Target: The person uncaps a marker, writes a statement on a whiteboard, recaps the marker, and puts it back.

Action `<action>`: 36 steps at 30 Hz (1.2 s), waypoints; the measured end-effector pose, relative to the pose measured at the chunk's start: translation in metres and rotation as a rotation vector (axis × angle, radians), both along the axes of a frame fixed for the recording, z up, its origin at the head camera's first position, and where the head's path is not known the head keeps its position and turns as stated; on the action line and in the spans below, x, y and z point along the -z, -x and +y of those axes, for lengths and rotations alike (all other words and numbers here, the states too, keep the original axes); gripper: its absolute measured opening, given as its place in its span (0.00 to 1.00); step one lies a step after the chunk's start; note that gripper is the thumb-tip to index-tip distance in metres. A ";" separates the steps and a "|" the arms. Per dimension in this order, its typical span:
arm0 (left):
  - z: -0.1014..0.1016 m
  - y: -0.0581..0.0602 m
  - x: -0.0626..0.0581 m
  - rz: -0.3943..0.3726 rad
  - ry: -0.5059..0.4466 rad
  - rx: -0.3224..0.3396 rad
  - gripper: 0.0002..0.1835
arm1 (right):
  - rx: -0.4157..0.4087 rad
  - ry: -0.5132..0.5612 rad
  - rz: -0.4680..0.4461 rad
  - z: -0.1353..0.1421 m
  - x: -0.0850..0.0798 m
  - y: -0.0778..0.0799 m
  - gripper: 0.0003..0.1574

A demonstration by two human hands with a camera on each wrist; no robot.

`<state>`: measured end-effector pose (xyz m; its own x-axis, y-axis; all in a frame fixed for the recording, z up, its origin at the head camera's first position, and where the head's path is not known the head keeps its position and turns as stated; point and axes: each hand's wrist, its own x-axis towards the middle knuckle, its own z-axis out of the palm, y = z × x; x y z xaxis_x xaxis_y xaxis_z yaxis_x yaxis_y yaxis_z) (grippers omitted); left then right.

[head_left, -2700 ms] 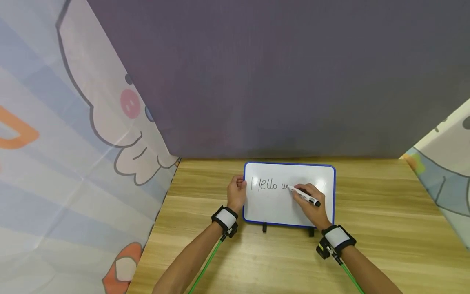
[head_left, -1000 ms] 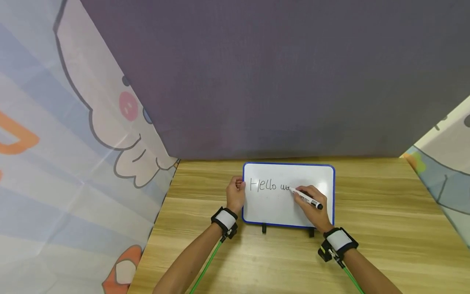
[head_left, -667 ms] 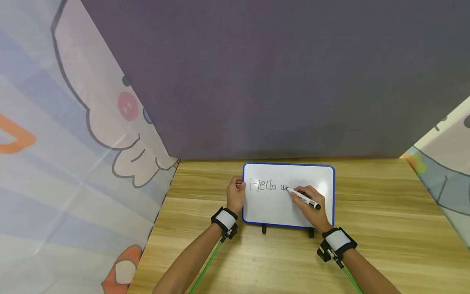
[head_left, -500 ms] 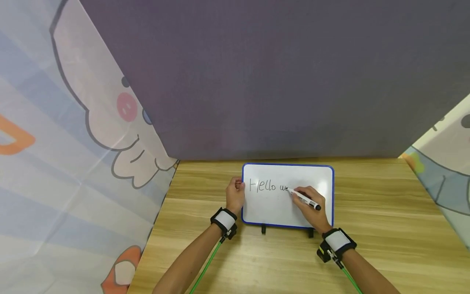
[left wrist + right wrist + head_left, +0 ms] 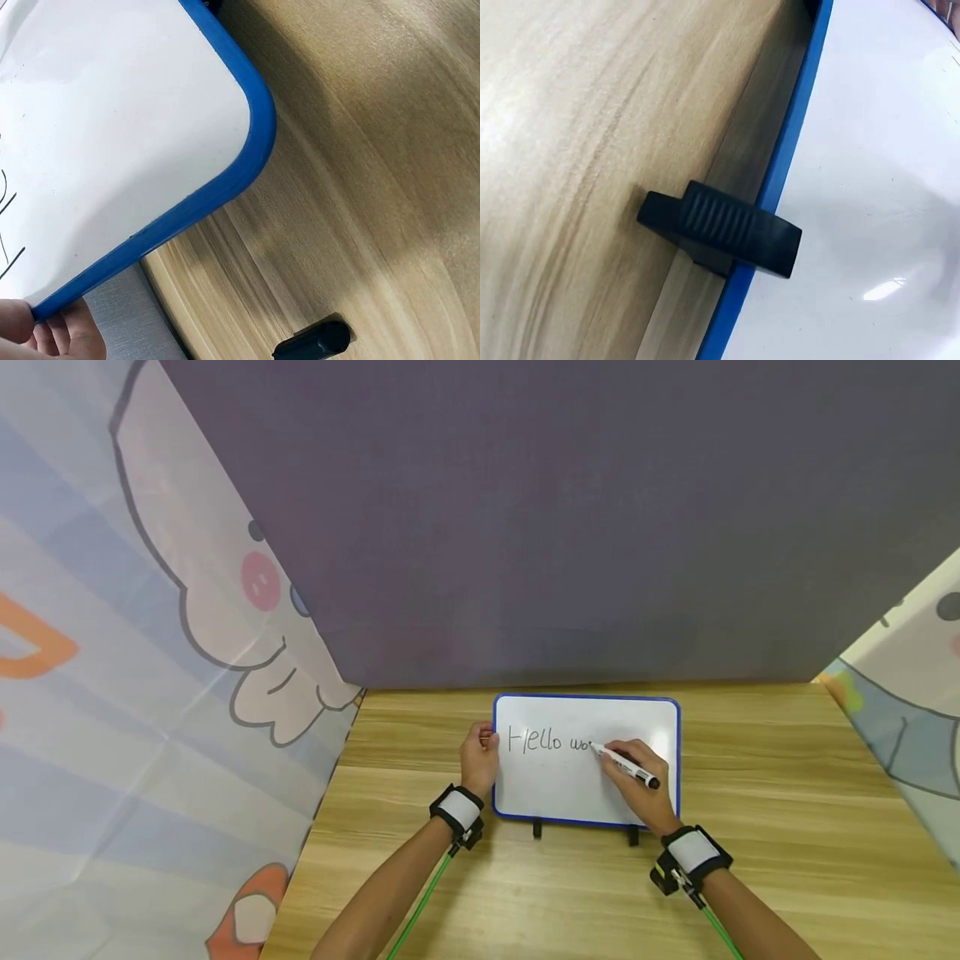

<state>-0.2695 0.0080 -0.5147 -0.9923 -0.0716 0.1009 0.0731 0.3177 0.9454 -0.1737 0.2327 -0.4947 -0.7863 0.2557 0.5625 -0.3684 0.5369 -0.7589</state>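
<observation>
A small whiteboard [image 5: 555, 789] with a blue frame stands tilted back on the table, bearing "Hello wo" in black handwriting [image 5: 536, 740]. My left hand [image 5: 480, 760] pinches its left edge; in the left wrist view the thumb [image 5: 15, 321] lies on the front and the other fingers [image 5: 79, 330] are behind the frame. My right hand [image 5: 641, 785] holds a white marker [image 5: 628, 767] with a black end, its tip at the board just right of the "o". The right wrist view shows neither the marker nor the right hand.
Black feet [image 5: 633, 835] support the board's lower edge; one black stand clip [image 5: 727, 225] grips the frame in the right wrist view. A grey panel [image 5: 570, 527] rises behind the wooden table [image 5: 787, 793]. Cartoon-printed sheets [image 5: 150, 693] hang at both sides. Green cables [image 5: 420, 906] run from the wrist straps.
The "w" has gained an "o" beside it, and the right hand with the marker has shifted slightly right. The left hand keeps its hold on the board's edge.
</observation>
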 end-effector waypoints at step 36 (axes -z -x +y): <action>0.000 0.002 0.000 -0.017 0.012 -0.013 0.09 | 0.005 -0.008 0.004 0.002 0.002 0.000 0.10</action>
<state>-0.2713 0.0085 -0.5151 -0.9929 -0.0830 0.0847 0.0528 0.3300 0.9425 -0.1737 0.2345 -0.4972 -0.7826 0.2553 0.5678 -0.3685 0.5451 -0.7530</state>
